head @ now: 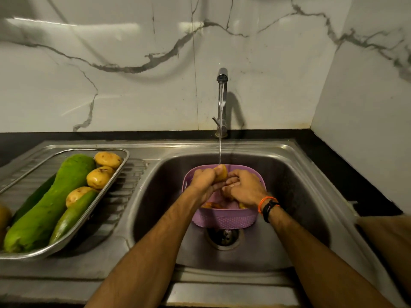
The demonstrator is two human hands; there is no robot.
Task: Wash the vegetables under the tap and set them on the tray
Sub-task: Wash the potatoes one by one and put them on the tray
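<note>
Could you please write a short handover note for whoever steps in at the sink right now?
Left hand grips a potato under the running tap; right hand is beside it with curled fingers, and whether it holds anything cannot be told.
Both hands are over the purple basket standing in the sink.
Done: the tray on the drainboard holds a large green gourd, a smaller green vegetable and three potatoes.
Left: finish rinsing this potato, set it on the tray, then wash what is in the basket; some reddish pieces show, count unclear.
</note>
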